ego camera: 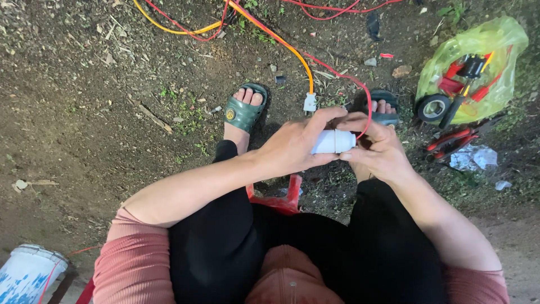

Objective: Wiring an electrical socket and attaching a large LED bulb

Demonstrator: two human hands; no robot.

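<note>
— Between your two hands, what are you holding?

— You hold a small white cylinder [333, 141], level, out over the gap between your knees. Your left hand [292, 147] has its grip closed around the cylinder's near end, thumb on top, which keeps it steady. Your right hand [378, 151] closes its grip on the far end, fingertips pinching where a red wire [368, 107] meets it.

— And around that grip?

— Just beyond it an orange wire [292, 49] ends in a white plug [310, 102] lying on the dirt ground [84, 101]. Past your right hand lie red-handled pliers [450, 141] and a green plastic bag [478, 50] of tools, near enough to reach. Well behind your left arm stands a white bucket [28, 273].
</note>
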